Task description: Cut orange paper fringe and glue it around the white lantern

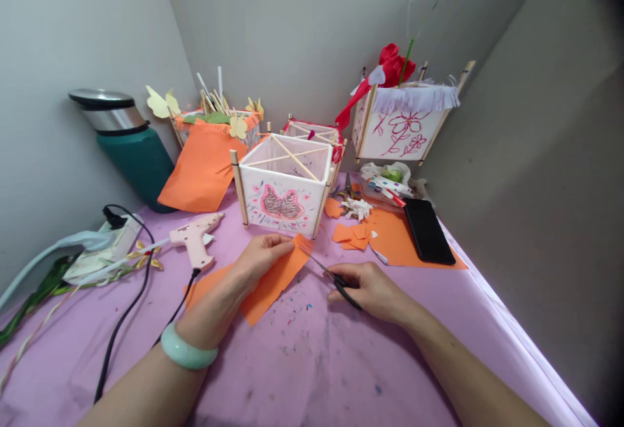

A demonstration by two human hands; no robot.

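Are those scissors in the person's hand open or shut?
Shut, it seems: the scissors in the right hand show their blades as one thin line reaching the orange paper.

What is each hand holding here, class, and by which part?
The left hand pinches orange paper near its upper end; the right hand grips scissors by the handles.

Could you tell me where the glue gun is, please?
In the head view, the pink glue gun lies left of the white paper lantern, beyond the left hand.
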